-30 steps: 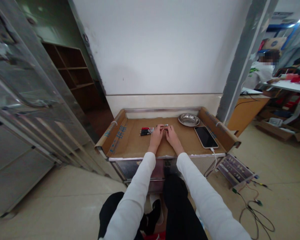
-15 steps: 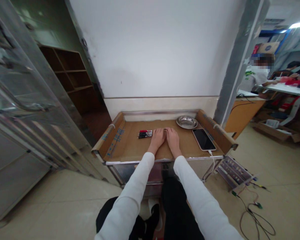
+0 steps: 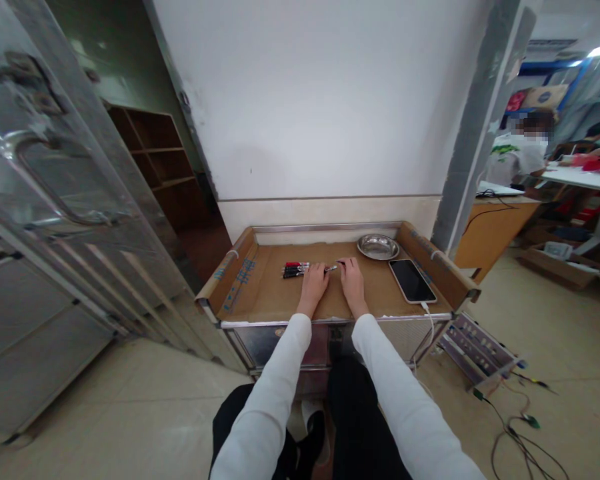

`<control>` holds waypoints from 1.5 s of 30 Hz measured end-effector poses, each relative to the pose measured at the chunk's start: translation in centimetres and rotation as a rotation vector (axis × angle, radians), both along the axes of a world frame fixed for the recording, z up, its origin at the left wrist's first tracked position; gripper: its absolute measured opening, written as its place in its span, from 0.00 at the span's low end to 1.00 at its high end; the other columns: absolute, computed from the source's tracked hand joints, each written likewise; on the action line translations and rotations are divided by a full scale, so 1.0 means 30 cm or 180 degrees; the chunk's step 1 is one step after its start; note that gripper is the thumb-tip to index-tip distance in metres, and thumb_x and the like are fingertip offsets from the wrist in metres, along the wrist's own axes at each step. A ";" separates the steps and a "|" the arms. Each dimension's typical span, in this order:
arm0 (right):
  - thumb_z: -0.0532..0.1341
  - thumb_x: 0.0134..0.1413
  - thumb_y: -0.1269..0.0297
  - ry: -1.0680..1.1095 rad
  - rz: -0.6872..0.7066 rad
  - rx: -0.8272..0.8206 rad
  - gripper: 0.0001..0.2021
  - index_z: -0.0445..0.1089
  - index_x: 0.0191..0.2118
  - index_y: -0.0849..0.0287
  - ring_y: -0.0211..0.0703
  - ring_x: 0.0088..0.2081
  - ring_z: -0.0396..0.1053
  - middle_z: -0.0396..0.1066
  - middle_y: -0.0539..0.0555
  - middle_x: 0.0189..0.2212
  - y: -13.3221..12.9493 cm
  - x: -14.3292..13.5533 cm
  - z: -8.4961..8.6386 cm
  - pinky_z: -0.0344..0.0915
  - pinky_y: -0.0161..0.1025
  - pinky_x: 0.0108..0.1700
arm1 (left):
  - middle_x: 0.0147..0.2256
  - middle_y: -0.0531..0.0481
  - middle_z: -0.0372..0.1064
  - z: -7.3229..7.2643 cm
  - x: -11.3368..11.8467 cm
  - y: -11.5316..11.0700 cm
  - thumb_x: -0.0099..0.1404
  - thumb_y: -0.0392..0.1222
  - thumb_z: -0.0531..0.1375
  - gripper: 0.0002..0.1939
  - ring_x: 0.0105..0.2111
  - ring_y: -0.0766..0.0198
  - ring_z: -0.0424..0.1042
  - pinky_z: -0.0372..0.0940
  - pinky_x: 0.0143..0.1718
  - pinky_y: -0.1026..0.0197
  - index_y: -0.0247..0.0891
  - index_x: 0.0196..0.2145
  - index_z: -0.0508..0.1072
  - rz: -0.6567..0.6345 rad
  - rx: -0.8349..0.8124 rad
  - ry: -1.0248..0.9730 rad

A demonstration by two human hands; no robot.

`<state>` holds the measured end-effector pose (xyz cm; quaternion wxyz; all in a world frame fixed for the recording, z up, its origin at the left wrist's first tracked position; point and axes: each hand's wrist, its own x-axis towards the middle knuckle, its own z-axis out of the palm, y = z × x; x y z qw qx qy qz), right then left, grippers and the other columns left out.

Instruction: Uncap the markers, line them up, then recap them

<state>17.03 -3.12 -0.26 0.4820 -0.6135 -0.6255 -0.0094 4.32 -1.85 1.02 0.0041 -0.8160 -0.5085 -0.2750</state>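
Observation:
Several red and black pens (image 3: 293,271) lie side by side on the cardboard-lined tabletop (image 3: 275,300), their right ends partly behind my left hand. My left hand (image 3: 315,285) is closed on a pen (image 3: 331,268), whose silver end sticks out to the right past the fingertips. Just to the right, my right hand (image 3: 352,281) is closed in a pinch, apart from the left. A small dark bit shows at its fingertips, too small to name.
At the back right stands a round metal dish (image 3: 379,247). A phone (image 3: 412,281) with a white cable lies right of my right hand. Raised cardboard sides edge the table. An electrical device (image 3: 480,350) with cables sits on the floor; a person (image 3: 520,153) sits in the background.
My hands, together before, have moved apart, and the silver end of a pen now shows between them. The view has shifted slightly.

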 end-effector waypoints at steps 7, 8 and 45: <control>0.50 0.61 0.69 0.0130 0.0569 0.0012 0.14 0.73 0.41 0.59 0.43 0.41 0.69 0.70 0.58 0.40 -0.002 0.002 0.005 0.64 0.38 0.48 | 0.44 0.45 0.70 0.006 -0.021 -0.043 0.69 0.34 0.50 0.09 0.47 0.58 0.68 0.58 0.49 0.56 0.37 0.45 0.67 0.0192 0.0051 0.0009; 0.50 0.61 0.70 0.0149 0.0614 0.0011 0.14 0.74 0.41 0.59 0.43 0.41 0.69 0.71 0.58 0.40 -0.002 0.003 0.005 0.64 0.39 0.48 | 0.44 0.45 0.70 0.008 -0.022 -0.046 0.69 0.35 0.50 0.10 0.47 0.58 0.68 0.58 0.49 0.56 0.37 0.45 0.67 0.0206 0.0061 0.0004; 0.49 0.59 0.73 -0.1151 -0.0123 -0.1118 0.14 0.67 0.47 0.66 0.44 0.44 0.69 0.72 0.64 0.43 -0.004 -0.040 0.005 0.61 0.36 0.47 | 0.45 0.33 0.64 0.000 -0.025 -0.095 0.65 0.34 0.48 0.14 0.46 0.49 0.67 0.61 0.46 0.52 0.27 0.47 0.64 0.1895 0.0074 -0.0041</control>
